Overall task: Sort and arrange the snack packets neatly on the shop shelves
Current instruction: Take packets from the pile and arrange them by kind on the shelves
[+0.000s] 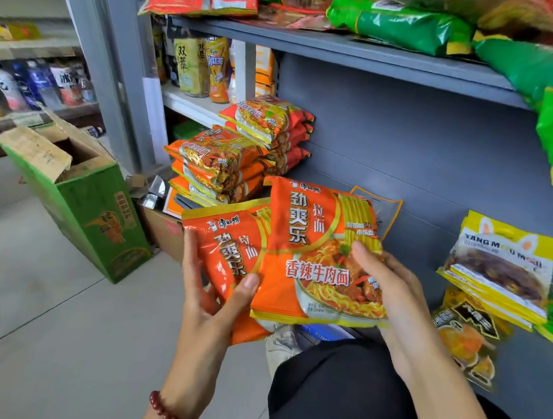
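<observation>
Two orange noodle packets sit in my hands, low in front of the grey shelf unit. My left hand (214, 291) grips the left packet (229, 248), thumb on its front. The right packet (318, 255) overlaps it, and my right hand (393, 291) holds it by its right edge. Behind them, stacks of the same orange packets (239, 157) lie on the lower shelf. At the right edge, yellow and green packets (502, 269) are piled on that shelf level.
The upper shelf (355, 51) carries orange and green packets (403, 25); some green ones overhang at the right. An open green carton (76, 197) stands on the tiled floor to the left. Bottles (201, 66) fill the neighbouring shelf. My dark trouser leg (350, 400) is below.
</observation>
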